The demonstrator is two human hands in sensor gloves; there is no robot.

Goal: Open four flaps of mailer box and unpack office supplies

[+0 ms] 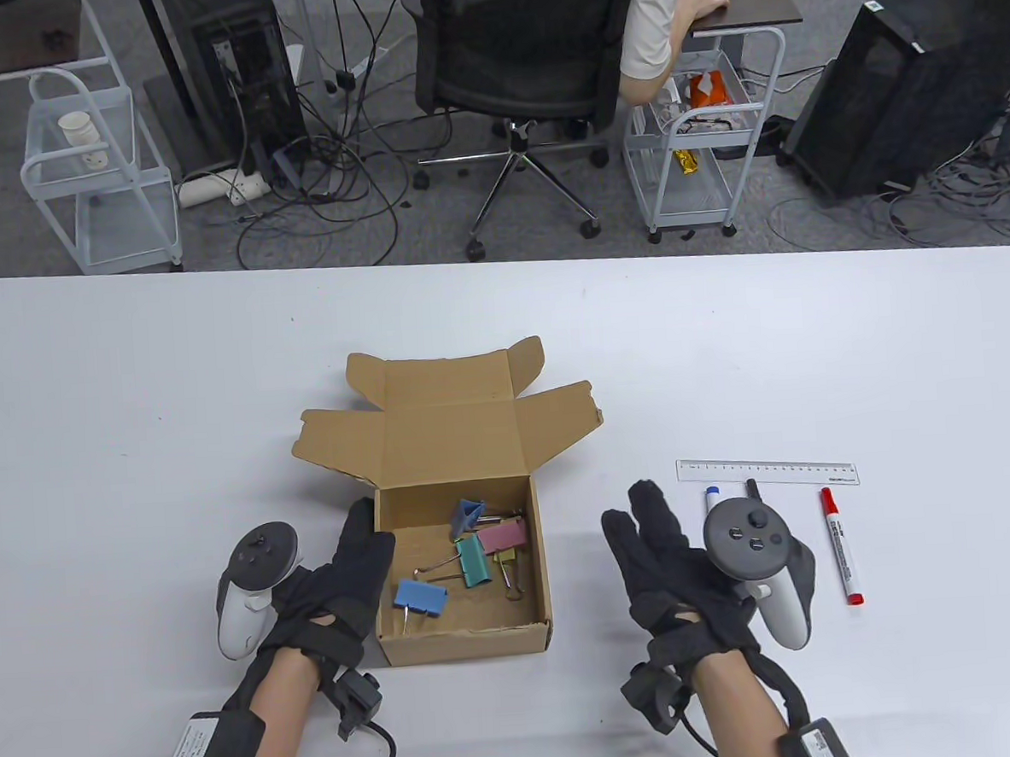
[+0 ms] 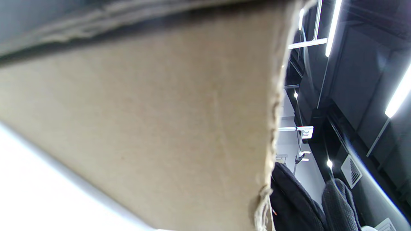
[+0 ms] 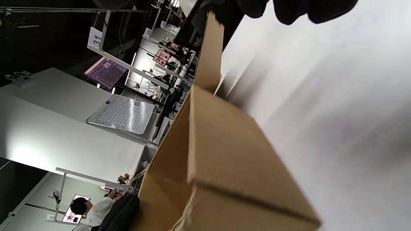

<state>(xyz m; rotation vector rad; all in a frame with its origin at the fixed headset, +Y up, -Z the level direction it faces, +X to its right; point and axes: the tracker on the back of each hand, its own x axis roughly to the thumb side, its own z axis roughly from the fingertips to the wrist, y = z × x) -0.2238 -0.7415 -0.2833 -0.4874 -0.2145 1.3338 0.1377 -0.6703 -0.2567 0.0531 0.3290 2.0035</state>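
The brown mailer box point(image 1: 464, 642) stands open at the table's middle, its lid and side flaps point(image 1: 448, 420) folded out to the far side. Inside lie several binder clips: blue point(image 1: 421, 597), green point(image 1: 473, 562), pink point(image 1: 503, 536), among others. My left hand point(image 1: 363, 548) lies flat against the outside of the box's left wall, fingers straight. My right hand point(image 1: 648, 528) is open and empty on the table, just right of the box. The box wall fills the left wrist view point(image 2: 160, 112). In the right wrist view the box point(image 3: 224, 154) sits below my fingertips point(image 3: 298, 11).
A clear ruler point(image 1: 767, 472), a red marker point(image 1: 840, 557) and a blue-capped marker point(image 1: 712, 500) lie on the white table point(image 1: 132, 435) right of my right hand. Beyond the far table edge are an office chair, carts and cables.
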